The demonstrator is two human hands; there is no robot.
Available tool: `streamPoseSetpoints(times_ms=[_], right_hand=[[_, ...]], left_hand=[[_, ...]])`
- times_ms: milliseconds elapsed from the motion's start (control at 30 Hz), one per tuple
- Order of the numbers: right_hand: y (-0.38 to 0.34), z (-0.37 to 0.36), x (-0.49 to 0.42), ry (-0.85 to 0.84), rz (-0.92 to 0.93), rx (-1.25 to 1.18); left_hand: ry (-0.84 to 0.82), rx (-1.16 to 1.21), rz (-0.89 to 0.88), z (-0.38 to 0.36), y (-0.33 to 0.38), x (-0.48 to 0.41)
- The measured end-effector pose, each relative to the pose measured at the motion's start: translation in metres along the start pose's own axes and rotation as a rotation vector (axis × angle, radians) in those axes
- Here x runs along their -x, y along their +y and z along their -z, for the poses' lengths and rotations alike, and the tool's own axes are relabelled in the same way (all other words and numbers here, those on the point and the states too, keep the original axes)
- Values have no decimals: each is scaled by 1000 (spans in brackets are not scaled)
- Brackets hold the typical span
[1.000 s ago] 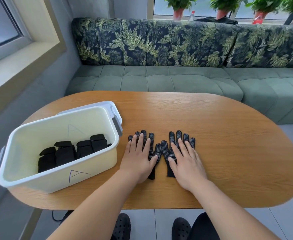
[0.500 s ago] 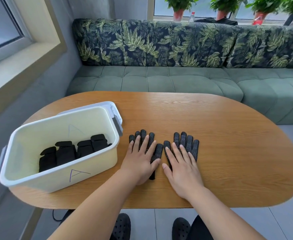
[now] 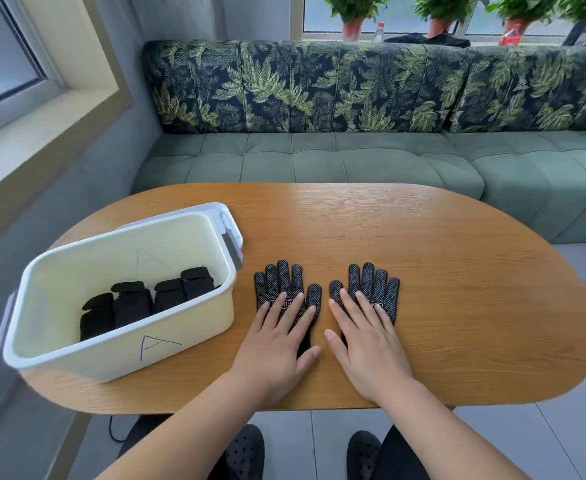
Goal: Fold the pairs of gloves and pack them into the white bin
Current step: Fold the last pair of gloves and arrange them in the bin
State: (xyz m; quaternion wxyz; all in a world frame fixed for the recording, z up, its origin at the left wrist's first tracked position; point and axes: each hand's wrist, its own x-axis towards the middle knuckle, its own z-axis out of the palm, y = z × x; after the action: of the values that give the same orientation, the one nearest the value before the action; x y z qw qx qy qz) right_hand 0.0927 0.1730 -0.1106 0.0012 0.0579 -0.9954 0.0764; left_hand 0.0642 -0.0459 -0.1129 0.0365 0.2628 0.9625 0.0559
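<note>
Gloves have separated since a second ago: their thumbs overlapped then, and now a strip of bare wood runs between them. Both hands have also slid back toward the cuffs, uncovering more of the dotted fingers.

Left to right on my feed:

- **Window ledge** [image 3: 42,126]: runs along the far left wall.
- **White bin** [image 3: 94,358]: stands on the left part of the table [image 3: 457,289], with a pen-drawn "A" on its near wall.
- **Folded pairs** [image 3: 135,303]: black bundles in a row on the bin floor, touching each other.
- **Left glove** [image 3: 277,282]: lies flat just right of the bin and not touching it, dotted side up, fingers pointing away from me.
- **Left hand** [image 3: 277,344]: rests flat on the glove's lower half, fingers straight and a little spread. It presses down and grips nothing. The cuff is mostly hidden under the palm.
- **Right glove** [image 3: 371,285]: flat too, dotted side up, fingers pointing away, near the left glove but apart from it.
- **Right hand** [image 3: 364,344]: laid flat over the right glove's lower half, fingers straight, thumb out on the wood. It holds nothing, and the cuff is hidden.

Dark perforated shoes [image 3: 246,452] show below the near table edge. A sofa [image 3: 319,157] with a green seat and leaf-print back sits behind the table, with potted plants [image 3: 353,8] on the sill above it.
</note>
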Motion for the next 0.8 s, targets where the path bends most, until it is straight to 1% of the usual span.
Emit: streamPoseSetpoints(times_ms=[100, 200, 300, 400, 467, 600, 800], right_hand=[[1, 3, 0, -37, 31, 17], [2, 2, 3, -12, 76, -24], [0, -1, 10, 135, 78, -70], [-4, -1, 17, 279, 41, -66], [-4, -1, 18, 280, 51, -71], [-2, -3, 15, 229, 113, -89], [-2, 0, 20, 333, 103, -112]], left_hand=[[0, -8, 28, 0, 3, -3], [45, 20, 65, 0, 5, 1], [161, 68, 70, 2, 5, 7], [328, 91, -5, -1, 5, 13], [378, 94, -26, -3, 4, 14], [393, 93, -11, -3, 4, 15], [505, 109, -97, -2, 1, 23]])
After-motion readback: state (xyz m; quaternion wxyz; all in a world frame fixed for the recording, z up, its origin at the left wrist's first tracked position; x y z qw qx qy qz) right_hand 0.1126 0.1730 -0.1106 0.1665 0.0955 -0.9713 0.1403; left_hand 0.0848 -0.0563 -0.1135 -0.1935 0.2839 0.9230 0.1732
